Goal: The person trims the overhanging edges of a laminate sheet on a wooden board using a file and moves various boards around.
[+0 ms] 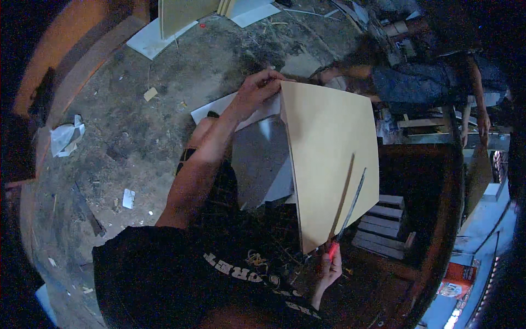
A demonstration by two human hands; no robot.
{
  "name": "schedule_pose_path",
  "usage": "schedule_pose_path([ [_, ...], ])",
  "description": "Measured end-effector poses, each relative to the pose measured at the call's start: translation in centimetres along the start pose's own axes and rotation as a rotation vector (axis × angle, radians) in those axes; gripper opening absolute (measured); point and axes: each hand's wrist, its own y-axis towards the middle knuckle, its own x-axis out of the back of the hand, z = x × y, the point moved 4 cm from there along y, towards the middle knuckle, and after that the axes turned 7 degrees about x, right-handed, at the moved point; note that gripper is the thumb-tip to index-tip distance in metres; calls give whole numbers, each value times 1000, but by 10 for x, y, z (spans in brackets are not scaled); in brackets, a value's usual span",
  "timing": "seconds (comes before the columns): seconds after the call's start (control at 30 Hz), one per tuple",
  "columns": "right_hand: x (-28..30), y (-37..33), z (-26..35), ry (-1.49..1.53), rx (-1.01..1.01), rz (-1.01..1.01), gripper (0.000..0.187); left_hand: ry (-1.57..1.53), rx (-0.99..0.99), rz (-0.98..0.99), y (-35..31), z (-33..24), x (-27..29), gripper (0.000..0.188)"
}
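At the upper-left corner of the pale board, the edge appears to be pinched by the left hand, its fingers closed about the rim, and the board is held tilted. At the board's lower edge, the red-handled tool is gripped in the curled right hand; its dark shaft is held over the face — whether it touches cannot be told. To the board's right, grey strips are stacked. The board is seemingly being steadied for the tool — a firm corner hold and controlled tool angle are probably called for.
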Motion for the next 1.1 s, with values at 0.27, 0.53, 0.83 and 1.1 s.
schedule_pose_path([
  [0.27, -34, 105, 97, -313, 262, 173, 42, -367, 8, -63, -2, 5, -14, 22],
  [0.53, -170, 202, 175, -527, 609, 690, 39, -464, 43, -136, -9, 12, 8, 38],
  [0.83, -192, 223, 194, -594, 556, 799, 39, -384, 95, -306, 12, 5, -7, 47],
  [1.1, -206, 219, 222, -791, 612, 869, 41, -431, 98, -249, 11, 11, -8, 46],
])
